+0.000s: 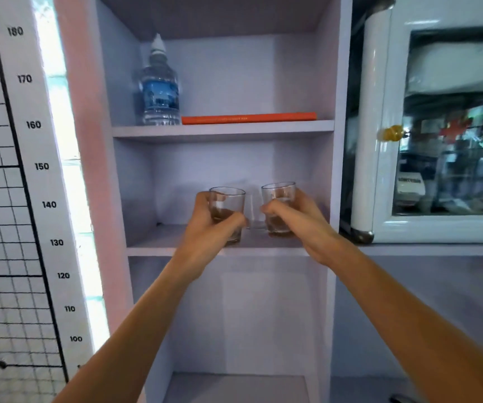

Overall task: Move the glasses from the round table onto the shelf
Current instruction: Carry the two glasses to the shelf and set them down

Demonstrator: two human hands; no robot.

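I hold two small clear glasses inside the middle compartment of a tall pale shelf unit (223, 132). My left hand (205, 228) is wrapped around the left glass (230, 202), and my right hand (298, 219) grips the right glass (278, 196). Both glasses stand upright with their bases at or just above the middle shelf board (159, 242); I cannot tell whether they touch it. Between them, further back, a third clear glass (254, 210) seems to stand on the board, faint and partly hidden. The round table is out of view.
On the upper shelf stand a water bottle (160, 88) and a flat orange book (249, 117). A glass-fronted white cabinet (380, 141) sits to the right on a counter. A height chart (34, 125) and wire grid hang on the left. A lower compartment (240, 385) lies below.
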